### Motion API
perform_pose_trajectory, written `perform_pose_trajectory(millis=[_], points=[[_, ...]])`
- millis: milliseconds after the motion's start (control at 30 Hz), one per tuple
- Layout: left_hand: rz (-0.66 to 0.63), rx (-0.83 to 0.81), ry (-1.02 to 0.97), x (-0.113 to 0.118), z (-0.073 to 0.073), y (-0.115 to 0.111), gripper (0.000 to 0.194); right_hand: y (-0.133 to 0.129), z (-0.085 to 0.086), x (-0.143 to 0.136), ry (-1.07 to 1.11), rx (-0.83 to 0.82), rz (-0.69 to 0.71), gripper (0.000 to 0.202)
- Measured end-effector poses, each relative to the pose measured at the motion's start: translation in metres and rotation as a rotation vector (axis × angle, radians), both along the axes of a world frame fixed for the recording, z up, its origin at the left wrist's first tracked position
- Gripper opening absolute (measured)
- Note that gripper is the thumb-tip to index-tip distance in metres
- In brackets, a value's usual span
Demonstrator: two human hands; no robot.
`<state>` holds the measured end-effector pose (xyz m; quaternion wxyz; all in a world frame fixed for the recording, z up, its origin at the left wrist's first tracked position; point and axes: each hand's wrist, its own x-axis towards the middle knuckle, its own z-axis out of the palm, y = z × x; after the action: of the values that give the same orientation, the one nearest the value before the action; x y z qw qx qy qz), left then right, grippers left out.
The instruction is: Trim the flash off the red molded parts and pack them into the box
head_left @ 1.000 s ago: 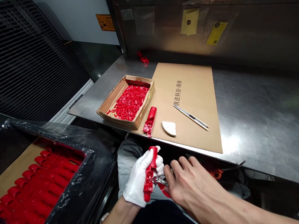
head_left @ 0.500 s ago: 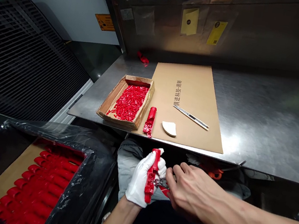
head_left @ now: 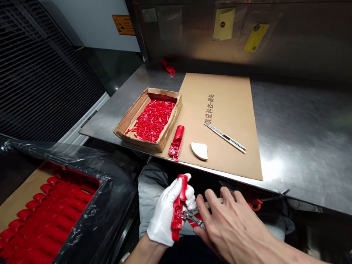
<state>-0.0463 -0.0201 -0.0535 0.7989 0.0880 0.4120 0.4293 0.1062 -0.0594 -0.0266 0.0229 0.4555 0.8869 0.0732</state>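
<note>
My left hand [head_left: 163, 216], in a white glove, is wrapped round a red plastic part [head_left: 178, 211] held upright over my lap. Bare and closed round the handles of small pliers [head_left: 191, 216], my right hand [head_left: 222, 218] is just to the right of it. The pliers' jaws touch the middle of the red part. On the table's front edge a similar red part [head_left: 176, 143] lies beside a cardboard box [head_left: 172, 127] of small red pieces [head_left: 154, 120].
A cardboard sheet [head_left: 233, 101] on the metal table [head_left: 309, 147] bears a cutter knife [head_left: 226, 137] and a white wedge-shaped piece [head_left: 199, 151]. At lower left, a black-lined bin [head_left: 97, 217] holds several red parts [head_left: 50, 219]. Red scraps [head_left: 168, 68] lie at the back.
My right hand's fingers have loosened and lifted a little, and the pliers' handles show more widely spread. The red part in my left hand has hardly moved.
</note>
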Motion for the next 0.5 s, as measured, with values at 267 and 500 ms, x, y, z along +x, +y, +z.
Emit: perform_pose_trajectory(millis=[267,500], points=[[-0.004,0.052,0.098,0.001,0.001,-0.003,0.036,0.000,0.017,-0.010,-0.094,-0.051,0.011,0.032],[-0.091,0.008,0.026,-0.003,0.007,0.003,0.031,-0.003,0.023,-0.010,-0.056,-0.016,0.010,0.046]])
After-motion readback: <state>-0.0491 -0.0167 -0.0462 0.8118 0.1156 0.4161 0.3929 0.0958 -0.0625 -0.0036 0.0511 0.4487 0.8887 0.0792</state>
